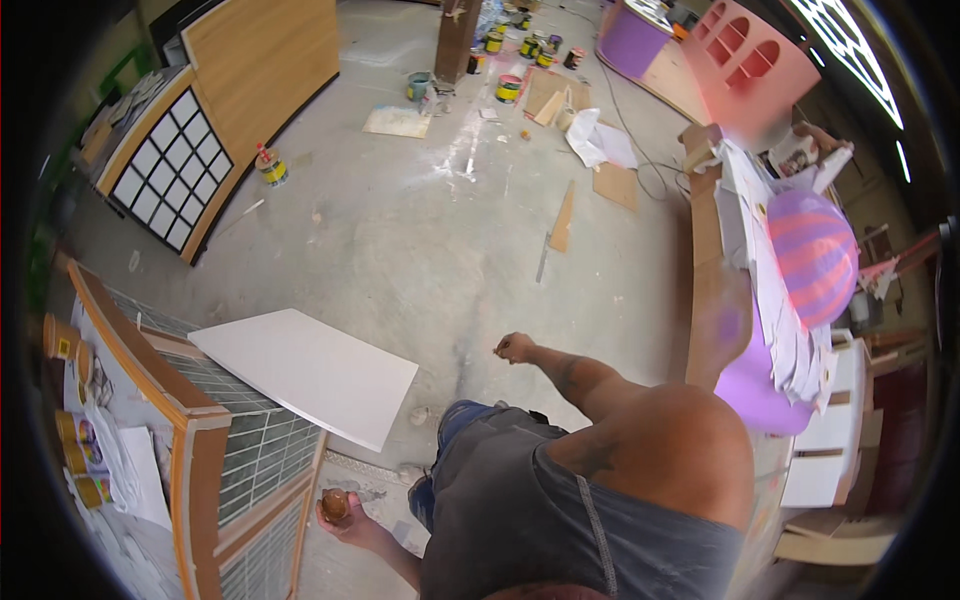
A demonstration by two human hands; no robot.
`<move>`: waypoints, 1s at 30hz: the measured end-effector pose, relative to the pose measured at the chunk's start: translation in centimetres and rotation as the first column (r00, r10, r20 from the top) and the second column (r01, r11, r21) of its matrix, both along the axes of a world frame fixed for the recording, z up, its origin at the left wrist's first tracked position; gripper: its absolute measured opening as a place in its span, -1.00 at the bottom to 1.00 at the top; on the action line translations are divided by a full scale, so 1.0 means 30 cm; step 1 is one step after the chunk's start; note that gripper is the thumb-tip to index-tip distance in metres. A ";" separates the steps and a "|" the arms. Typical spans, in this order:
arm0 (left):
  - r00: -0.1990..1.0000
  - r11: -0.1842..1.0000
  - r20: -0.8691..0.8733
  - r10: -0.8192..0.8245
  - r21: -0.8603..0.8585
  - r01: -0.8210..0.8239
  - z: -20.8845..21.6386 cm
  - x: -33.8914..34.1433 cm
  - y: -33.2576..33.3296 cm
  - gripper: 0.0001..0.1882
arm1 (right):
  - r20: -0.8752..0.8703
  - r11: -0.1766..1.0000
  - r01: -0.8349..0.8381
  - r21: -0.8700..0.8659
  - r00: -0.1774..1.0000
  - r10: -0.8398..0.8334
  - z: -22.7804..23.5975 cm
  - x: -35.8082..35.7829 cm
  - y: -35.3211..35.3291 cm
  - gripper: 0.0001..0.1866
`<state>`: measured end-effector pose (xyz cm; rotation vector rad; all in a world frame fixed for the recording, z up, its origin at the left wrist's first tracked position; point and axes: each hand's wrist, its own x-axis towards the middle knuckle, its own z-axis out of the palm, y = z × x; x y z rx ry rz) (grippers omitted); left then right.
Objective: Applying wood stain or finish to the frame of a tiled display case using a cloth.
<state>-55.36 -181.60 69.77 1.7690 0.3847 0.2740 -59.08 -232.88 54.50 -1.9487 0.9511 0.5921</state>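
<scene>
Down at the left, beside the tiled counter (262,455), my left hand (365,530) is wrapped round a small round brown cup (337,506). Its contents cannot be made out. My right arm reaches forward over the concrete floor, and the right hand (516,347) is closed, fingers pressed together. Whatever those fingers pinch, if anything, is too small to name. A white flat panel (310,375) rests at a slant against the tiled counter, between my left hand and the far floor.
Paint tins (508,88) stand at the back by a brown post (457,45). A tin (271,167) sits near a wooden cabinet (265,60). A wood strip (563,218) and a metal ruler (543,258) lie ahead. A purple counter (765,390) with a striped dome (815,257) stands right.
</scene>
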 end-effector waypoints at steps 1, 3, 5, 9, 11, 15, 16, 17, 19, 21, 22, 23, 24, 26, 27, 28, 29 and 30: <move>1.000 1.000 0.002 -0.022 -0.010 0.022 0.000 0.023 -0.009 -0.34 | -0.011 0.999 0.041 -0.036 0.999 -0.041 0.028 0.001 -0.028 -0.63; 0.998 0.985 0.023 -0.057 -0.160 0.060 0.004 0.064 0.025 -0.34 | -0.012 0.988 0.125 -0.088 0.992 -0.126 0.056 -0.031 -0.007 -0.64; 0.993 0.973 0.014 -0.115 -0.198 0.116 -0.006 0.112 0.076 -0.30 | 0.002 0.970 0.219 -0.104 0.976 -0.220 0.079 -0.091 0.046 -0.64; 0.968 0.930 0.038 -0.248 -0.271 0.248 -0.081 0.204 0.182 -0.25 | 0.047 0.915 0.385 -0.117 0.923 -0.382 0.127 -0.218 0.184 -0.64; 0.957 0.912 0.030 -0.290 -0.296 0.285 -0.037 0.242 0.188 -0.25 | -0.036 0.902 0.417 -0.113 0.905 -0.423 0.095 -0.328 0.283 -0.64; 0.912 0.868 0.061 -0.406 -0.286 0.405 -0.037 0.279 0.249 -0.24 | -0.182 0.876 0.478 -0.058 0.858 -0.481 0.022 -0.538 0.516 -0.64; 0.905 0.878 0.017 -0.426 -0.231 0.418 -0.036 0.280 0.267 -0.23 | -0.232 0.869 0.493 -0.042 0.841 -0.489 0.018 -0.583 0.577 -0.64; 0.901 0.874 0.024 -0.432 -0.236 0.425 -0.039 0.285 0.274 -0.23 | -0.279 0.859 0.511 -0.028 0.822 -0.497 0.020 -0.619 0.628 -0.65; 0.876 0.817 0.082 -0.475 -0.328 0.474 -0.047 0.294 0.284 -0.21 | -0.328 0.836 0.548 -0.014 0.788 -0.521 0.023 -0.688 0.724 -0.66; 0.856 0.785 0.105 -0.506 -0.355 0.507 -0.073 0.304 0.284 -0.20 | -0.335 0.811 0.585 -0.024 0.759 -0.558 0.012 -0.749 0.793 -0.66; 0.839 0.757 0.116 -0.532 -0.379 0.532 -0.078 0.309 0.292 -0.19 | -0.295 0.778 0.628 0.003 0.744 -0.599 0.011 -0.784 0.825 -0.66; 0.835 0.755 0.117 -0.538 -0.374 0.539 -0.084 0.315 0.301 -0.19 | -0.294 0.774 0.633 0.007 0.741 -0.603 -0.003 -0.792 0.854 -0.66; 0.823 0.739 0.121 -0.555 -0.381 0.555 -0.090 0.322 0.306 -0.18 | -0.261 0.737 0.676 0.008 0.713 -0.651 -0.016 -0.798 0.882 -0.66; 0.810 0.716 0.119 -0.574 -0.407 0.567 -0.054 0.317 0.270 -0.16 | -0.221 0.685 0.729 0.004 0.669 -0.710 -0.002 -0.817 0.905 -0.65; 0.804 0.709 0.122 -0.582 -0.408 0.575 -0.058 0.314 0.266 -0.16 | -0.217 0.700 0.714 0.016 0.686 -0.695 0.002 -0.818 0.917 -0.67; 0.797 0.712 0.135 -0.589 -0.380 0.591 -0.067 0.324 0.266 -0.16 | -0.210 0.717 0.697 0.033 0.706 -0.677 0.002 -0.801 0.926 -0.68; 0.789 0.714 0.148 -0.596 -0.353 0.605 -0.076 0.333 0.267 -0.16 | -0.204 0.712 0.702 0.035 0.702 -0.682 0.006 -0.786 0.926 -0.68; 0.785 0.709 0.154 -0.601 -0.351 0.612 -0.084 0.338 0.274 -0.16 | -0.189 0.710 0.704 0.026 0.701 -0.688 0.010 -0.771 0.921 -0.69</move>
